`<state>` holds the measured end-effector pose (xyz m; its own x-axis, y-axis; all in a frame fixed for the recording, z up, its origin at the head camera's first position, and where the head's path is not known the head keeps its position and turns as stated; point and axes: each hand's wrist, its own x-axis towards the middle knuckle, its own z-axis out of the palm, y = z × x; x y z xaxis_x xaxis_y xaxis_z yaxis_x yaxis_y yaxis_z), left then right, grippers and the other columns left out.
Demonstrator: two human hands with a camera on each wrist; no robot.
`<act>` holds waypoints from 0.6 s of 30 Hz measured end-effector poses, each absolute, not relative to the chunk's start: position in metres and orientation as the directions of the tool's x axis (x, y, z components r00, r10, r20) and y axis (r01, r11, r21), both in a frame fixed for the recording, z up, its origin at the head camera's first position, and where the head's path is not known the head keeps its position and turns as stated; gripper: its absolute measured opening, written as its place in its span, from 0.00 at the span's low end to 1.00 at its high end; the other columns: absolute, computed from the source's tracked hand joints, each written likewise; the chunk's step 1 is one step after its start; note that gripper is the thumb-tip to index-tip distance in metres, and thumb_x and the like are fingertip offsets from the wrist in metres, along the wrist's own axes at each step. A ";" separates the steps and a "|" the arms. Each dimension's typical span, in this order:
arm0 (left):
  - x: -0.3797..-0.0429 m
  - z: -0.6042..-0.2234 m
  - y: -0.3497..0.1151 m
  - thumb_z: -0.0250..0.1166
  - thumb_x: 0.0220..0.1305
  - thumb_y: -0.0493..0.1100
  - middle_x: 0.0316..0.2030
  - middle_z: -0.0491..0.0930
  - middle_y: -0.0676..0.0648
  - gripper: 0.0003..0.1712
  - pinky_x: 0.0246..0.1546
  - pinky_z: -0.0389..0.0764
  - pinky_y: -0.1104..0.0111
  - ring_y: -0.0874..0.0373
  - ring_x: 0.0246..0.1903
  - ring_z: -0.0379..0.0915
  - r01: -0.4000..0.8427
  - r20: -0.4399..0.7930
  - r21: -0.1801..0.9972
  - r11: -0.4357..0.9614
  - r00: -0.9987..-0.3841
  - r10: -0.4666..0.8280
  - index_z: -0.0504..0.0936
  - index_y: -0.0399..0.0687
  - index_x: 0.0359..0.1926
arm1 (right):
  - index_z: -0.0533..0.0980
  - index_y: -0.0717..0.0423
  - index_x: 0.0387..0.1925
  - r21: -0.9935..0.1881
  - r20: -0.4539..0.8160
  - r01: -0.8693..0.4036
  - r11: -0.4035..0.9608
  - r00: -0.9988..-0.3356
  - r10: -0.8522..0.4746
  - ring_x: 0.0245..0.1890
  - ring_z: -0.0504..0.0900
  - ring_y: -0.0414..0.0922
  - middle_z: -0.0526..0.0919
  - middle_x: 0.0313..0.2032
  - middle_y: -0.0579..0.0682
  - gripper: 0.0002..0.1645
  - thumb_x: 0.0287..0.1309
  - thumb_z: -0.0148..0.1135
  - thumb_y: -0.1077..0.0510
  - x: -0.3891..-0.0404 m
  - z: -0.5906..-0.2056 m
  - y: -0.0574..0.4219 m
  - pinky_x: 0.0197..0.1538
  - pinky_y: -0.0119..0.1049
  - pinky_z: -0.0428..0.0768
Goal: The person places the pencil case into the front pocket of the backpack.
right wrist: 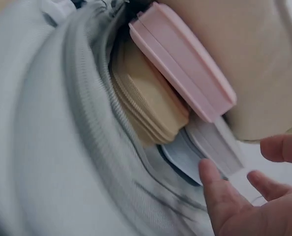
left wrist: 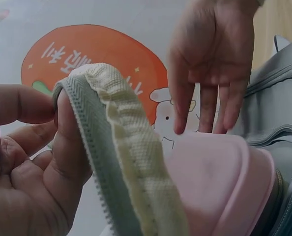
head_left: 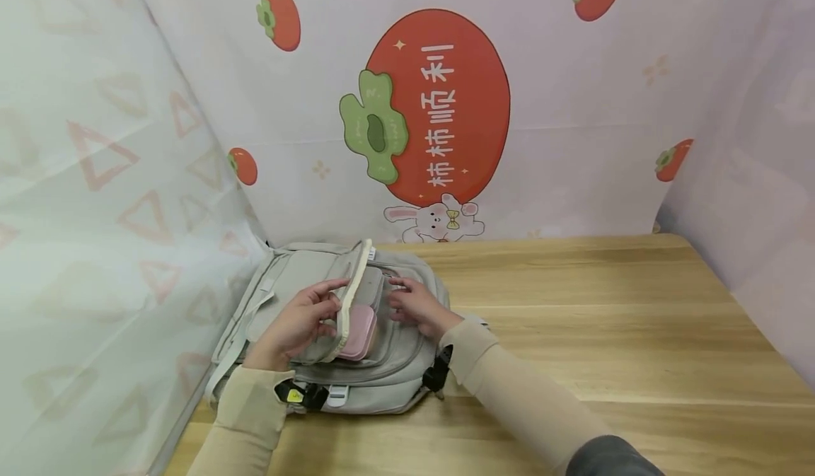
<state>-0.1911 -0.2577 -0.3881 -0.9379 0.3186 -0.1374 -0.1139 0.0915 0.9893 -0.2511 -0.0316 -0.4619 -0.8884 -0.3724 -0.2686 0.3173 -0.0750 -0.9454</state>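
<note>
A light grey backpack [head_left: 382, 397] lies on the table, its front pocket unzipped. My left hand [head_left: 305, 320] pinches the zippered edge of the pocket flap [left wrist: 131, 147] between thumb and fingers and holds it up. Inside the pocket a pink case [head_left: 358, 331] sits beside a grey case [head_left: 371, 288]. The right wrist view also shows a tan zippered pouch [right wrist: 151, 91] behind the pink case. Just beyond the cases my right hand [head_left: 417, 306] hovers at the pocket's mouth with its fingers extended, holding nothing. In the left wrist view its fingertips point down near the pink case.
The backpack occupies the left part of the wooden table [head_left: 605, 334], against the left cloth wall [head_left: 114, 250]. A cloth backdrop with a printed persimmon [head_left: 471, 108] stands behind. Straps and a buckle [head_left: 339, 395] lie along the bag's near side.
</note>
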 end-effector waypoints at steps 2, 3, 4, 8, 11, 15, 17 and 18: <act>-0.193 -0.388 -0.250 0.48 0.76 0.28 0.34 0.70 0.49 0.31 0.24 0.78 0.72 0.64 0.29 0.70 -0.108 -0.143 0.986 0.126 -0.936 0.322 0.56 0.25 0.76 | 0.62 0.64 0.76 -0.956 -0.244 0.291 -0.047 -0.872 -0.424 0.66 0.72 0.64 0.68 0.68 0.69 0.30 0.78 0.50 0.63 -0.246 -0.460 -0.016 0.57 0.48 0.82; -0.194 -0.388 -0.246 0.48 0.76 0.28 0.34 0.70 0.49 0.31 0.24 0.78 0.72 0.64 0.29 0.69 -0.101 -0.145 0.984 0.149 -0.935 0.323 0.57 0.25 0.76 | 0.61 0.64 0.76 -0.958 -0.240 0.283 -0.036 -0.866 -0.438 0.67 0.71 0.64 0.68 0.69 0.69 0.30 0.78 0.49 0.63 -0.243 -0.459 -0.009 0.57 0.48 0.82; -0.194 -0.388 -0.243 0.49 0.75 0.28 0.34 0.70 0.48 0.31 0.24 0.78 0.72 0.63 0.28 0.69 -0.096 -0.148 0.980 0.173 -0.935 0.322 0.57 0.25 0.75 | 0.61 0.64 0.76 -0.960 -0.236 0.277 -0.027 -0.862 -0.448 0.67 0.71 0.64 0.67 0.69 0.69 0.30 0.78 0.49 0.63 -0.240 -0.459 -0.002 0.57 0.47 0.82; -0.193 -0.392 -0.229 0.50 0.74 0.28 0.32 0.69 0.47 0.30 0.22 0.78 0.71 0.62 0.25 0.67 -0.088 -0.169 0.962 0.257 -0.934 0.314 0.61 0.25 0.74 | 0.63 0.67 0.75 -0.964 -0.230 0.266 -0.018 -0.863 -0.451 0.66 0.71 0.64 0.67 0.69 0.70 0.29 0.77 0.49 0.65 -0.227 -0.459 0.026 0.56 0.46 0.83; -0.191 -0.397 -0.219 0.49 0.73 0.27 0.31 0.69 0.46 0.29 0.21 0.78 0.71 0.61 0.23 0.67 -0.091 -0.192 0.944 0.317 -0.932 0.306 0.63 0.26 0.74 | 0.63 0.69 0.73 -0.966 -0.215 0.255 -0.033 -0.871 -0.442 0.64 0.73 0.63 0.68 0.67 0.70 0.28 0.76 0.50 0.67 -0.217 -0.462 0.046 0.56 0.47 0.83; -0.189 -0.403 -0.209 0.50 0.73 0.28 0.30 0.71 0.45 0.29 0.20 0.77 0.70 0.58 0.21 0.68 -0.087 -0.215 0.914 0.396 -0.932 0.292 0.65 0.28 0.73 | 0.63 0.70 0.73 -0.970 -0.200 0.239 -0.038 -0.880 -0.431 0.63 0.73 0.62 0.69 0.65 0.69 0.28 0.75 0.50 0.67 -0.207 -0.465 0.070 0.57 0.48 0.82; -0.188 -0.405 -0.204 0.50 0.72 0.28 0.29 0.72 0.44 0.29 0.20 0.76 0.69 0.57 0.21 0.68 -0.082 -0.221 0.896 0.436 -0.935 0.277 0.66 0.29 0.73 | 0.62 0.71 0.73 -0.972 -0.193 0.231 -0.040 -0.885 -0.424 0.63 0.73 0.62 0.69 0.65 0.70 0.28 0.76 0.50 0.67 -0.203 -0.467 0.080 0.57 0.49 0.82; -0.188 -0.406 -0.202 0.50 0.72 0.28 0.29 0.72 0.44 0.29 0.20 0.76 0.69 0.57 0.21 0.68 -0.082 -0.224 0.887 0.454 -0.937 0.269 0.67 0.29 0.73 | 0.62 0.71 0.73 -0.972 -0.190 0.229 -0.043 -0.886 -0.422 0.63 0.73 0.63 0.69 0.65 0.70 0.29 0.76 0.50 0.67 -0.202 -0.467 0.085 0.57 0.49 0.82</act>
